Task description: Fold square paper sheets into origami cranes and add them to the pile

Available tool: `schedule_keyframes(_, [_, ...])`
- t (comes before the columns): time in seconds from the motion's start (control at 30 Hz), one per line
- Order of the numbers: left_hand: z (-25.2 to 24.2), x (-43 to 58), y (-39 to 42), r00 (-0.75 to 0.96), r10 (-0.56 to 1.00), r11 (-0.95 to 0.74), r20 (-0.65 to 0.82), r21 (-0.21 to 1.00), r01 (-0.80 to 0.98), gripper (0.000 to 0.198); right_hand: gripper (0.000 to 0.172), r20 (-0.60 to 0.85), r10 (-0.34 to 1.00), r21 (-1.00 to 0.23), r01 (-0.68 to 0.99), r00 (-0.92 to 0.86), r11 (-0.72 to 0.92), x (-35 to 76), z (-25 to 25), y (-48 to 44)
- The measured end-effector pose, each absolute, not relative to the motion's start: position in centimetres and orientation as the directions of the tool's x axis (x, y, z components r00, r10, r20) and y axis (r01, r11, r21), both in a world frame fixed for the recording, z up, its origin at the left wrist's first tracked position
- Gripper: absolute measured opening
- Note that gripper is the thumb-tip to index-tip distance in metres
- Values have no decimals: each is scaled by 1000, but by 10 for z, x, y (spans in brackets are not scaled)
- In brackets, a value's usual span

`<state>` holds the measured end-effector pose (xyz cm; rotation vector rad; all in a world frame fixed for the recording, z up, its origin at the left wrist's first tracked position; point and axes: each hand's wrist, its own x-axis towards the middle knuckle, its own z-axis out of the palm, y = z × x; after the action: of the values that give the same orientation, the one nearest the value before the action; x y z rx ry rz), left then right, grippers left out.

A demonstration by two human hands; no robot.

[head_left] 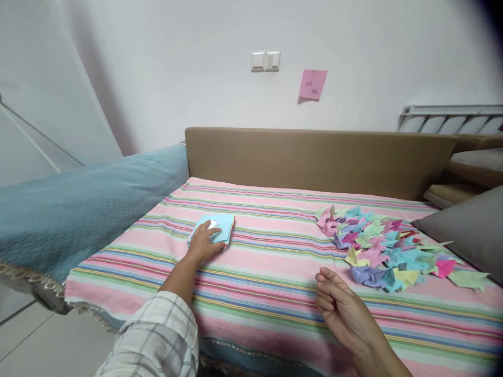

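My left hand (203, 242) rests over a stack of square paper (226, 222), light blue on top, with other colours showing at its edges. Its fingers are apart, and a small white patch or object (213, 224) shows beside the fingertips; I cannot make out what it is. My right hand (336, 303) hovers over the striped cloth, fingers curled and pressed together, with nothing visible in them. To its upper right lies a spread of folded paper cranes (377, 246) in pink, blue, purple, green and yellow.
A striped cloth (267, 283) covers the sofa seat. Behind it runs a brown backrest (314, 159); a blue-covered armrest (118, 199) stands left and a grey cushion (467, 230) right. Light switches (265, 61) and a pink note (313, 84) are on the wall.
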<state>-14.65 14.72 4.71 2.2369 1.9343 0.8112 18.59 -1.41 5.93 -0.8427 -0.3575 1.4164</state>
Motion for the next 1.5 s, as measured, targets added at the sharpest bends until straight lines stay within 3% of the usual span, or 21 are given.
schedule_keyframes(0.3, [42, -142, 150, -64, 946, -85, 318, 433, 897, 41, 38, -285, 944, -697, -712, 166, -85, 183, 60, -14])
schedule_keyframes(0.47, [39, -139, 150, -144, 908, -20, 393, 384, 923, 33, 38, -279, 947, -694, -714, 157, -86, 182, 59, -14])
schedule_keyframes(0.77, [48, -133, 142, -284, 897, 151, 338, 370, 917, 29, 38, -275, 949, -707, -701, 155, -90, 180, 57, -13])
schedule_keyframes(0.83, [52, -132, 140, -298, 877, 114, 376, 441, 890, 27, 38, -269, 951, -710, -699, 155, -87, 180, 57, -13])
schedule_keyframes(0.9, [59, -130, 138, -319, 856, 9, 407, 605, 796, 23, 39, -267, 951, -711, -698, 158, -84, 180, 57, -13])
schedule_keyframes(0.97, [70, -126, 138, -345, 847, -154, 404, 808, 568, 21, 39, -264, 951, -714, -696, 159, -82, 180, 57, -13])
schedule_keyframes(1.17, [94, -116, 141, -459, 825, -257, 330, 942, 217, 49, 41, -265, 950, -718, -691, 164, -80, 179, 57, -13])
schedule_keyframes(1.3, [81, -121, 141, -475, 843, -53, 254, 917, 396, 45, 41, -267, 950, -723, -685, 159, -88, 179, 56, -14])
schedule_keyframes(1.5, [60, -127, 147, -445, 859, 104, 253, 766, 635, 28, 40, -250, 955, -732, -677, 159, -79, 179, 54, -13])
